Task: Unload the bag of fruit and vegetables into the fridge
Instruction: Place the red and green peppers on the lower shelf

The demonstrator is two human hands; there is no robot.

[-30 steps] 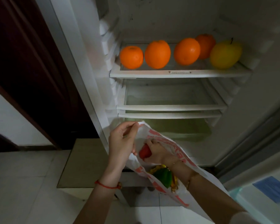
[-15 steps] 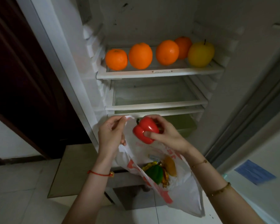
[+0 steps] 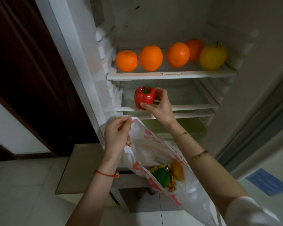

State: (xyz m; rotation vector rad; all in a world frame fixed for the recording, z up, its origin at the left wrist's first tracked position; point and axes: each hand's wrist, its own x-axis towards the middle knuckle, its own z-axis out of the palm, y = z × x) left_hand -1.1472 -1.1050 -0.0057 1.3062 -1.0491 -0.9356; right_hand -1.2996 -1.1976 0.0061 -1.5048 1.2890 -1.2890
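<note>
My right hand [image 3: 160,106] grips a shiny red bell pepper [image 3: 144,97] at the left front of the fridge's middle shelf [image 3: 194,106]. Whether the pepper touches the shelf I cannot tell. My left hand [image 3: 117,136] pinches the rim of a white plastic bag [image 3: 155,149] with red print, holding it open below the shelves. Inside the bag lie a green pepper [image 3: 161,176], a yellowish fruit [image 3: 177,170] and other produce. The top shelf [image 3: 171,74] carries several oranges [image 3: 150,57] and a yellow apple [image 3: 212,57].
The fridge's left wall [image 3: 82,62] stands close beside the pepper. A dark wooden door [image 3: 23,70] is at the left. A greenish crisper drawer [image 3: 191,128] sits under the lowest shelf. Pale floor tiles [image 3: 23,193] lie below.
My right hand lifted the red pepper out of the bag and carried it up to the middle shelf. My left hand kept hold of the bag's rim.
</note>
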